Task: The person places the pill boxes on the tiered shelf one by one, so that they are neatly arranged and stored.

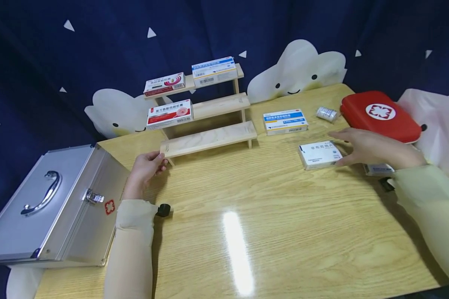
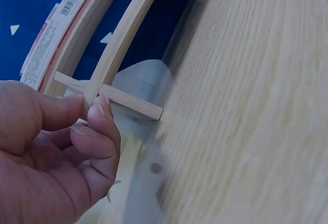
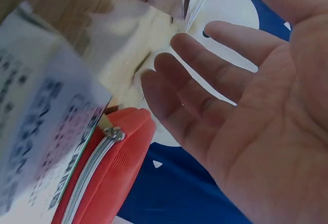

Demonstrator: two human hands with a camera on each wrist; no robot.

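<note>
My left hand [image 1: 144, 172] pinches the front left end of a three-tier wooden rack [image 1: 217, 139] between thumb and fingers; the left wrist view shows the grip on the lowest board [image 2: 118, 55]. On the rack's upper tiers stand a maroon-and-white medicine box [image 1: 164, 84], a blue-and-white medicine box [image 1: 214, 71] and a red-and-white medicine box [image 1: 169, 113]. At the right, my right hand [image 1: 378, 147] hovers with spread fingers beside a white medicine box [image 1: 319, 155]. In the right wrist view its palm [image 3: 271, 116] holds nothing.
Behind the right hand lie a red zippered first-aid case [image 1: 381, 118], a small white bottle [image 1: 326, 114] and another blue-and-white box [image 1: 285, 122]. One more box [image 1: 378, 169] is partly hidden under the right wrist. A silver metal case [image 1: 60, 203] stands at the left.
</note>
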